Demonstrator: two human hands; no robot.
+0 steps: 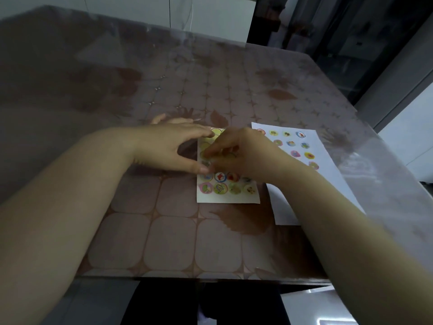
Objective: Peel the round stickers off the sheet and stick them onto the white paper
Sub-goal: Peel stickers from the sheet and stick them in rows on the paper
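Fingers [212, 153] of right hand [243, 153] pinch at the sheet [228, 197]; left hand's [168, 148], spread, press it.

Looks like home, dining corner maybe. Tabletop [164, 231] wears brown tile-and-leaf patterned cloth under clear plastic cover, classic household setup. Far past left grip [168, 148]: white wall [140, 10], thin cable [191, 12] hanging down it. Off to side beyond right grip [239, 153]: dark glass door [328, 31] with grey frame. Cartoon sticker sheet [228, 195] under both grips, kid-craft stuff. Dim indoor light.
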